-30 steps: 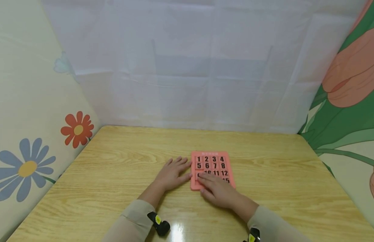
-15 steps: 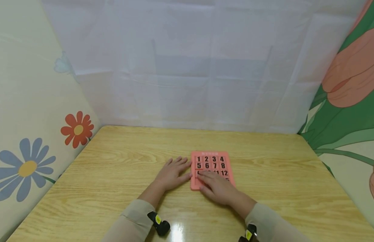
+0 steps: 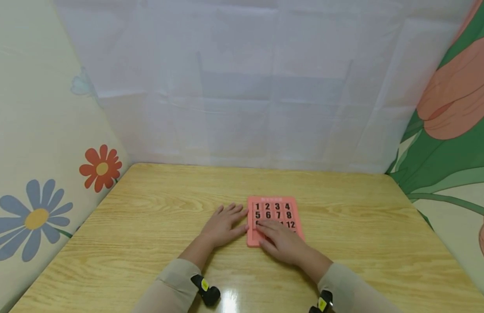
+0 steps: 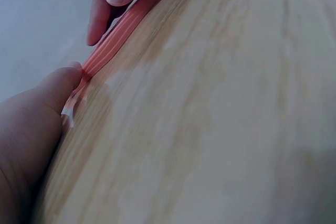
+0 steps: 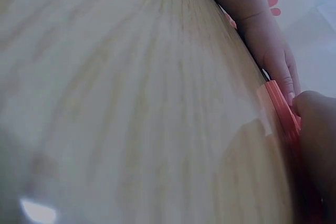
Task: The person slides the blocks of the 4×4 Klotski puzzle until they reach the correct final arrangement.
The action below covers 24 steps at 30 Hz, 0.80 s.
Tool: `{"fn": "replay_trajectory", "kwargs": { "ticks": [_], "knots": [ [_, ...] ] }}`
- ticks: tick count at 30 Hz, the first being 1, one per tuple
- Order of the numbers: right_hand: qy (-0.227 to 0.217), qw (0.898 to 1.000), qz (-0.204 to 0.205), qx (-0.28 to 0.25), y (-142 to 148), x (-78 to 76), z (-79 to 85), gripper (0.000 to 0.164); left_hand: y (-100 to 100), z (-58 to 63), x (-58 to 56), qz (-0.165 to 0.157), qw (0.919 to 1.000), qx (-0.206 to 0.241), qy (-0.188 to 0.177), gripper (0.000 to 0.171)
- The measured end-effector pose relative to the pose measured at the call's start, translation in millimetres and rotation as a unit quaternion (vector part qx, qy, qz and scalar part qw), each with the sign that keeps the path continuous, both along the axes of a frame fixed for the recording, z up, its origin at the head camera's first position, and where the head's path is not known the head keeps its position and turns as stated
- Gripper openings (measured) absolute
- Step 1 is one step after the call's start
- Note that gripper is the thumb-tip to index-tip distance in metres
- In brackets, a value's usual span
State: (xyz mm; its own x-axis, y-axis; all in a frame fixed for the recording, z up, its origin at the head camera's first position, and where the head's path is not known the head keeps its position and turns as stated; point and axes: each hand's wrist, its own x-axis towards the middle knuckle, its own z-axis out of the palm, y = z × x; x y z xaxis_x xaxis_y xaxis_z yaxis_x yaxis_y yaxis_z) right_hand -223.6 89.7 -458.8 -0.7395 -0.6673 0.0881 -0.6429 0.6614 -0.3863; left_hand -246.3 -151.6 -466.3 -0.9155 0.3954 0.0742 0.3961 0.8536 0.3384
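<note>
A pink number slide puzzle lies flat on the wooden table, its black-numbered tiles in rows. In the top rows 1 to 8 show; 12 is readable in the third row, and 9 is partly covered. My left hand rests flat beside the puzzle with fingers spread, thumb and index tips at its left edge. My right hand lies over the lower rows, fingers extended, fingertips on the tile 9. It hides most of the lower tiles; the bottom left corner slot shows plain pink. In the left wrist view, the thumb meets the puzzle's side.
Around the puzzle spreads the light wooden tabletop. A white sheet hangs behind its far edge. Flower-printed panels stand at both sides. Dark wrist straps with small cameras sit on the sleeves.
The tile 9 has slid up a little, closing the gap below 5. My right hand has shifted slightly along with it and covers more of the third row. My left hand has stayed put.
</note>
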Motion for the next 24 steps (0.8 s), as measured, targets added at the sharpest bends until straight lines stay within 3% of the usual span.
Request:
{"fn": "replay_trajectory", "kwargs": {
  "ticks": [24],
  "knots": [
    [0.022,1.0,0.001,-0.006,31,17.0,-9.9,0.048,-2,-4.6,-3.5,-0.004,1.0,-0.002,0.006,0.059]
  ]
}}
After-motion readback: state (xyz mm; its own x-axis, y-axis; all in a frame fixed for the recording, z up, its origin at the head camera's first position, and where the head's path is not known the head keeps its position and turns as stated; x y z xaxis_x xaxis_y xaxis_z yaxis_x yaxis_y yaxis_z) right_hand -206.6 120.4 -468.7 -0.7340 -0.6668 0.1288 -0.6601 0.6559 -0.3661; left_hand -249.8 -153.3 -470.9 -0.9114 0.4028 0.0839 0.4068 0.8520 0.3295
